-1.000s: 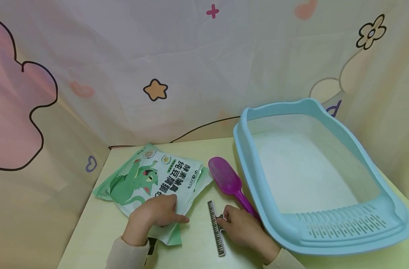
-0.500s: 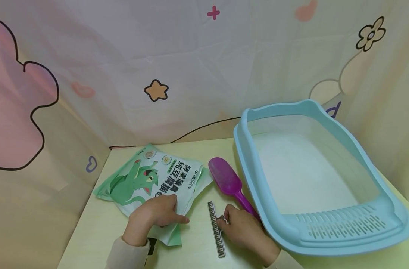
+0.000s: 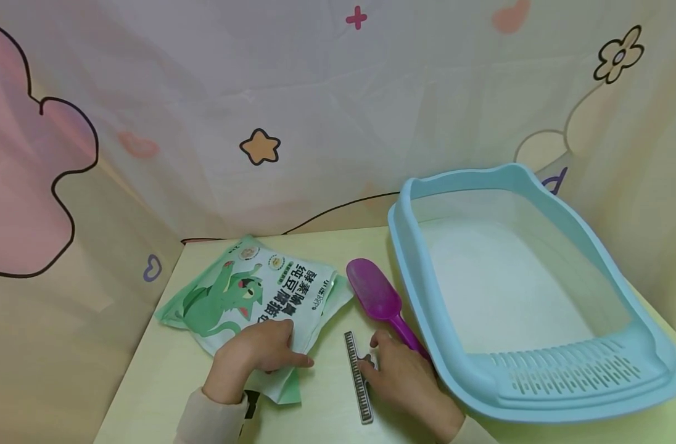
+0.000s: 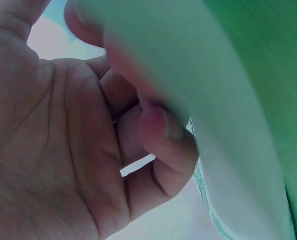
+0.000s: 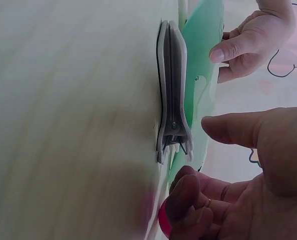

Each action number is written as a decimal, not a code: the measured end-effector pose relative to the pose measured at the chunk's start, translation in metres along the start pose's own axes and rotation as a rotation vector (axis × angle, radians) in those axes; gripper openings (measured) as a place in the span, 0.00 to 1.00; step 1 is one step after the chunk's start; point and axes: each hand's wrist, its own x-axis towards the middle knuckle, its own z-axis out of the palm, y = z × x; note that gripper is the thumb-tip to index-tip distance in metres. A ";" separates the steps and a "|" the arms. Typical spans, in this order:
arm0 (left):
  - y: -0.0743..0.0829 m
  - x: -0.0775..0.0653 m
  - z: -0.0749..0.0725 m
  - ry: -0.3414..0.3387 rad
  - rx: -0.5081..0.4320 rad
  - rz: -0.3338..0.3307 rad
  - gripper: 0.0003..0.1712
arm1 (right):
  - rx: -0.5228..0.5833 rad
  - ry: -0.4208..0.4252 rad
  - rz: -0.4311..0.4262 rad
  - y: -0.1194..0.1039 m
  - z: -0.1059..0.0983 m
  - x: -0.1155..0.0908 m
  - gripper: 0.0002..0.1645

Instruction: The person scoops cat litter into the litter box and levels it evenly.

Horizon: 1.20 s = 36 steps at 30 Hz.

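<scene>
Right hand (image 3: 403, 374) has spread slightly wider beside the clip (image 3: 358, 377) — clip lies ungripped. Left hand (image 3: 260, 349) touches the bag (image 3: 279, 290), fingers curled — can't tell if gripping.

A purple scoop (image 3: 374, 290) lies beside a blue tray (image 3: 427, 296) on a table (image 3: 149, 382) before a patterned curtain (image 3: 327, 123).

Left sleeve (image 3: 210, 416) plain beige, wrist-length; right sleeve (image 3: 472, 433) matching.

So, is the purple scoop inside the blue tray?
No, the purple scoop lies on the table outside the blue tray, alongside it.
</scene>
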 end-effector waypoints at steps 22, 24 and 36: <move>-0.003 0.004 -0.001 0.087 0.048 0.017 0.31 | -0.041 0.248 -0.140 -0.007 0.000 -0.003 0.30; -0.004 0.003 -0.002 0.093 0.049 0.017 0.32 | -0.042 0.265 -0.156 -0.007 0.001 -0.004 0.32; -0.006 0.004 -0.003 0.109 0.032 0.002 0.26 | -0.052 0.285 -0.162 -0.005 0.000 -0.009 0.40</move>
